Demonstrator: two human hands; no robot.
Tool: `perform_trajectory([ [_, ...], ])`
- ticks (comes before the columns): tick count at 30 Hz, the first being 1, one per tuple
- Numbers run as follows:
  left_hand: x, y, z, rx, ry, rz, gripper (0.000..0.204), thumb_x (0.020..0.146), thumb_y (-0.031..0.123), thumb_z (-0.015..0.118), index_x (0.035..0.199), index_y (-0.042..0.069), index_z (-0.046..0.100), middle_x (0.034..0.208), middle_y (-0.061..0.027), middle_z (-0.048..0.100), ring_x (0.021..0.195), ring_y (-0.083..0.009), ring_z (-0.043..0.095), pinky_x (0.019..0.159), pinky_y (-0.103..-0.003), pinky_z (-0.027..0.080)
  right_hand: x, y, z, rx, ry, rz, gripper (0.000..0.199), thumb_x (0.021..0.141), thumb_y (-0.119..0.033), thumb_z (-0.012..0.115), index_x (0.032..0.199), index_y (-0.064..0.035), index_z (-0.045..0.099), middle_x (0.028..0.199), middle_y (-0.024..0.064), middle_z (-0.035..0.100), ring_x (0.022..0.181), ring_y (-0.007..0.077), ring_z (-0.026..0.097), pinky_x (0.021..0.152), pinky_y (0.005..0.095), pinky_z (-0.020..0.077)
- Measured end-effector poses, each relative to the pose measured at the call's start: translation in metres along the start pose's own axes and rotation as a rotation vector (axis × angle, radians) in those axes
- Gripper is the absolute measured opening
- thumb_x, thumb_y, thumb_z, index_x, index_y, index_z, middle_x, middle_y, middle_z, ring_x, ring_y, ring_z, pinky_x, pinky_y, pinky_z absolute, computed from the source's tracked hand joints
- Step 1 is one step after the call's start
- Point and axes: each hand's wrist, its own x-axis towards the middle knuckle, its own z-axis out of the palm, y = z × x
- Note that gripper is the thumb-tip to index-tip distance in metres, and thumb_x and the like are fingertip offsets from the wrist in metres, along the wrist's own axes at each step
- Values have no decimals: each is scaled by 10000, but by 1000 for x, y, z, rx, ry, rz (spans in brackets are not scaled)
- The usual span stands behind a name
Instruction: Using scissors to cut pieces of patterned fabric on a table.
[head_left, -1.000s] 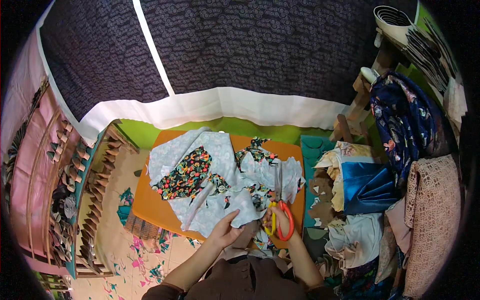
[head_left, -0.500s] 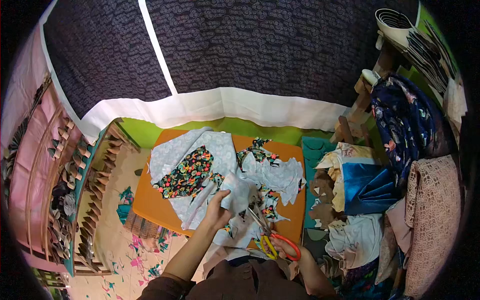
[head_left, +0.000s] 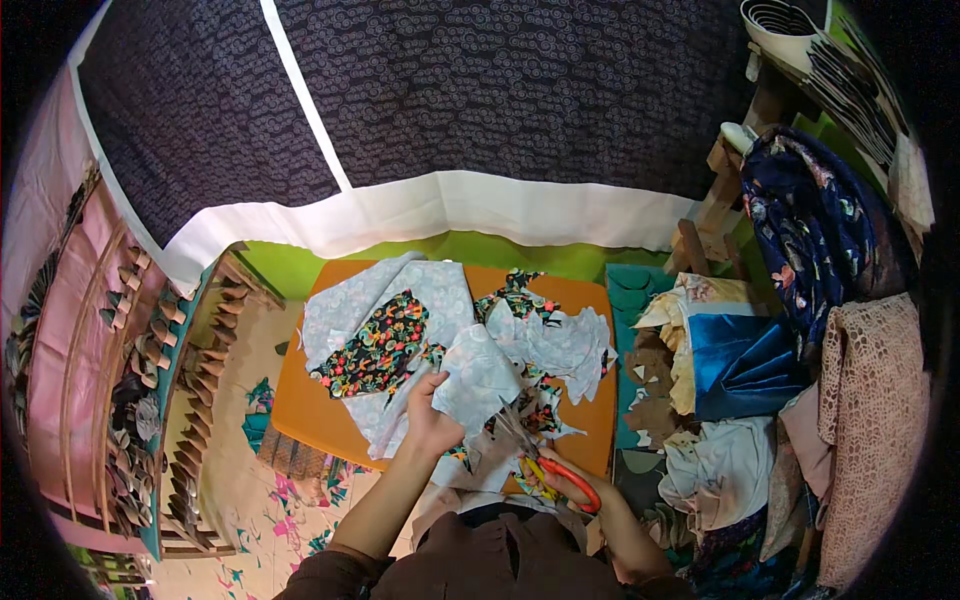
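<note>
In my left hand (head_left: 433,418) I pinch a pale piece of fabric (head_left: 476,372), thumb on top, held over the table. My right hand (head_left: 570,488) is closed round scissors (head_left: 540,462) with one red and one yellow handle loop. Their blades point up and left, reaching the near right edge of the held piece. Behind it lies a larger pale cloth (head_left: 390,282) with a folded part showing a black floral print (head_left: 385,345). Ragged pale cut pieces (head_left: 555,345) with dark floral undersides lie to the right.
The orange table (head_left: 300,400) stands before a dark patterned curtain (head_left: 520,90) with a white border. Racks of shoe lasts (head_left: 195,400) are at left, over floor scraps (head_left: 285,500). On the right are blue satin (head_left: 745,365), crumpled white cloth (head_left: 720,475) and hanging lace (head_left: 870,430).
The held fabric has swung up and spread out flatter. My left hand has shifted slightly left, and the scissors are at the piece's lower right edge. The view has tilted slightly.
</note>
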Motion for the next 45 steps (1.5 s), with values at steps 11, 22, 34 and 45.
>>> perform_trajectory([
  [11, -7, -7, 5, 167, 132, 35, 405, 746, 218, 457, 1091, 8, 495, 1086, -132, 544, 991, -285, 520, 912, -404, 364, 13, -1, 7, -127, 108, -36, 608, 820, -510, 446, 1186, -34, 347, 874, 9, 381, 747, 98, 370, 656, 222, 353],
  [22, 0, -11, -7, 214, 75, 89, 419, 784, 284, 461, 1093, 2, 480, 1060, -121, 549, 960, -264, 530, 875, -378, 389, 11, -12, 14, 75, 137, 36, 676, 719, -596, 532, 1088, -49, 385, 731, -26, 380, 563, 18, 352, 464, 133, 291],
  [34, -15, -30, 6, 1096, 211, 329, 172, 759, 116, 634, 852, 34, 515, 729, -4, 530, 646, -76, 473, 579, -209, 382, 6, 4, 11, -88, 245, -40, 597, 790, -577, 431, 1054, -42, 453, 722, -9, 391, 633, 76, 379, 558, 216, 339],
  [45, -19, -36, -3, 1162, 248, 244, 320, 706, 145, 686, 927, -10, 515, 764, -31, 559, 649, -78, 497, 561, -210, 383, 9, 1, 29, 212, 166, -25, 669, 762, -601, 447, 1163, -74, 349, 758, -43, 350, 614, 33, 315, 522, 166, 281],
])
